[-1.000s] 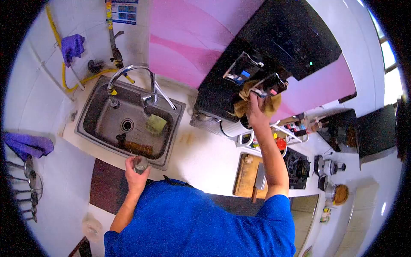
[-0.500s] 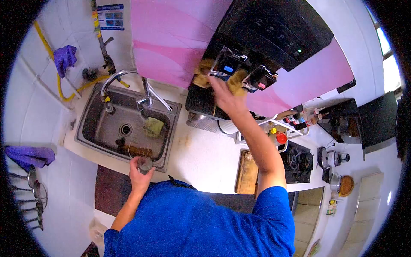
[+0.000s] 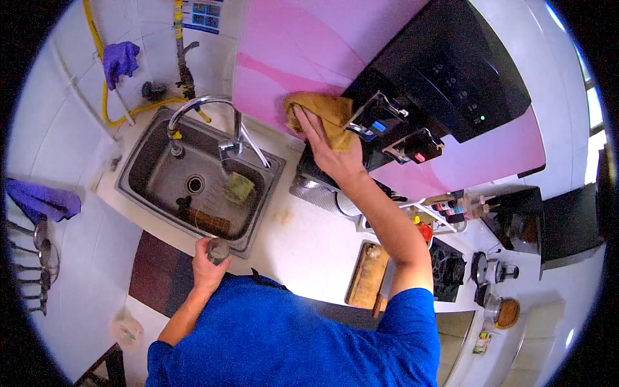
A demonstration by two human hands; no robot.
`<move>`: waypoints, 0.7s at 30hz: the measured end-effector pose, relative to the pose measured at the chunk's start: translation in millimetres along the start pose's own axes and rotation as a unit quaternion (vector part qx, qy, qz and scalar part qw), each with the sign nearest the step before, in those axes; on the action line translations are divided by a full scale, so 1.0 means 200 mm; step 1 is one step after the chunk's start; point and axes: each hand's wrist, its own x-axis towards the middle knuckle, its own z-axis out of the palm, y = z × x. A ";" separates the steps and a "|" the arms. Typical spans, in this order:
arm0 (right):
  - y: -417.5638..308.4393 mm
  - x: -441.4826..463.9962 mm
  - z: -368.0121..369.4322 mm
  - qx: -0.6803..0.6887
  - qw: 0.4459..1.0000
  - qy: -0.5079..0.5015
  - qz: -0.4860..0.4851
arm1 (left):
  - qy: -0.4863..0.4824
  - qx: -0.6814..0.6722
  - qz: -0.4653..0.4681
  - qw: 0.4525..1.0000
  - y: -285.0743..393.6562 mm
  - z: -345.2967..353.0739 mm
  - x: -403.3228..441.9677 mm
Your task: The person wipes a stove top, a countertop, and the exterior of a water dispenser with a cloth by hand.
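Note:
My right hand [image 3: 335, 155] presses a brown cloth [image 3: 325, 106] against the pink glossy panel [image 3: 271, 90], left of the black water dispenser [image 3: 458, 71]. The cloth is bunched under my fingers and reaches the clear-fronted tap with the blue mark [image 3: 379, 126]. A second tap with a pink mark [image 3: 419, 155] is farther right. Down at the front edge of the sink [image 3: 248, 238], my left hand [image 3: 207, 271] is wrapped round a small clear glass [image 3: 218, 250]. Whether the glass holds anything is hard to make out.
A curved chrome faucet [image 3: 205, 100] arches over the sink, where a green sponge [image 3: 240, 188] lies. On the counter to the right are a wooden board [image 3: 367, 274] and a knife [image 3: 382, 293]. Behind my right arm stand a bottle rack [image 3: 445, 216] and a stove [image 3: 448, 267].
My right hand has moved the cloth from behind the dispenser taps out to the left, onto the pink panel. The view has shifted slightly. My left hand still holds the glass by the sink.

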 end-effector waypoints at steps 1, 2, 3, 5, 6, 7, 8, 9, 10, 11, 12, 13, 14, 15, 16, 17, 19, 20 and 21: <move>0.01 -0.03 -0.01 -0.001 1.000 -0.001 0.005 | -0.004 0.003 0.001 1.000 0.01 0.00 0.00; 0.01 -0.06 -0.03 -0.003 0.999 -0.010 0.032 | -0.015 -0.002 0.005 1.000 0.03 0.01 0.01; 0.03 -0.10 -0.04 -0.005 0.998 -0.016 0.053 | -0.021 -0.009 0.006 1.000 0.04 0.02 0.02; 0.12 -0.31 -0.03 0.015 0.996 -0.020 0.080 | -0.016 -0.007 0.010 1.000 0.05 0.02 0.04; 0.16 -0.41 -0.04 0.018 0.994 -0.021 0.102 | -0.015 -0.003 0.017 1.000 0.04 0.02 0.03; 0.19 -0.51 -0.08 -0.001 0.989 -0.051 0.140 | -0.009 -0.005 0.012 1.000 0.04 0.00 0.02; 0.21 -0.61 -0.10 -0.032 0.983 -0.098 0.154 | -0.006 -0.010 -0.004 1.000 0.03 -0.01 0.02; 0.24 -0.70 -0.12 -0.064 0.973 -0.146 0.164 | -0.002 -0.015 -0.019 1.000 0.03 -0.04 0.04; 0.27 -0.65 -0.09 -0.065 0.981 -0.130 0.131 | 0.010 -0.017 -0.020 1.000 0.02 -0.05 0.05; 0.27 -0.63 -0.08 -0.066 0.985 -0.120 0.104 | 0.023 -0.004 -0.027 0.999 0.02 -0.07 0.04; 0.25 -0.64 -0.07 -0.098 0.984 -0.116 0.095 | 0.029 0.011 -0.034 0.999 0.01 -0.09 0.01; 0.22 -0.52 -0.09 -0.055 0.986 -0.134 0.078 | 0.026 0.011 -0.032 0.999 -0.02 -0.09 0.01; 0.19 -0.40 -0.11 -0.012 0.986 -0.154 0.063 | 0.030 0.010 -0.032 0.999 -0.06 -0.08 0.01; 0.16 -0.28 -0.12 0.033 0.983 -0.176 0.050 | 0.028 0.010 -0.032 0.999 -0.08 -0.07 0.01; 0.16 -0.27 -0.05 0.022 0.989 -0.147 0.016 | 0.019 0.003 -0.029 0.999 -0.06 -0.06 0.01; 0.12 -0.22 -0.05 0.010 0.992 -0.126 -0.009 | 0.001 0.007 -0.020 1.000 -0.04 -0.04 0.02; 0.13 -0.23 0.06 0.049 0.983 -0.176 -0.007 | -0.018 0.025 0.004 1.000 0.01 0.01 0.04; 0.15 -0.27 0.05 0.041 0.987 -0.151 -0.020 | -0.028 0.025 0.005 0.999 0.04 0.04 0.05; 0.17 -0.30 0.03 0.035 0.991 -0.124 -0.038 | -0.035 0.030 0.011 0.999 0.07 0.07 0.06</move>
